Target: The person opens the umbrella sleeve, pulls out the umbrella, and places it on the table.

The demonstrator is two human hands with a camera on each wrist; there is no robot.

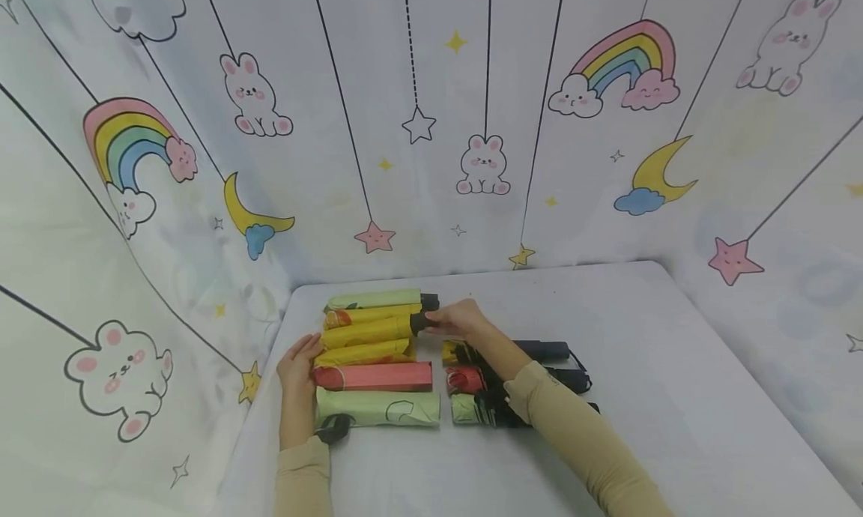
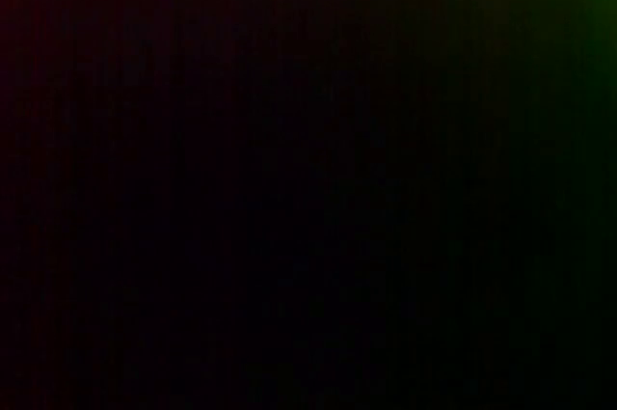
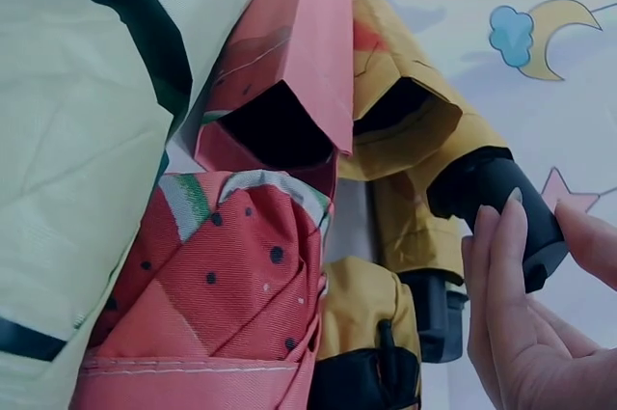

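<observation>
A yellow folding umbrella (image 1: 371,332) in its sleeve lies sideways among others on the left of the table. My right hand (image 1: 461,320) pinches its black handle (image 3: 511,217) between thumb and fingers. At the other end my left hand (image 1: 299,361) holds the sleeve's tip, its fingers partly hidden. Just behind are another yellow umbrella (image 1: 371,314) and a light green one (image 1: 374,300), both with black handles. In front lie a flat yellow sleeve (image 1: 371,351), a red sleeve (image 1: 377,377) and a light green sleeve (image 1: 377,409). The left wrist view is dark.
Under my right forearm lie several folded umbrellas without sleeves: a yellow and black one (image 1: 539,350), a watermelon-red one (image 3: 236,265) and a green and black one (image 1: 465,410). The white table (image 1: 647,337) meets patterned curtains (image 1: 431,202) at the back and sides.
</observation>
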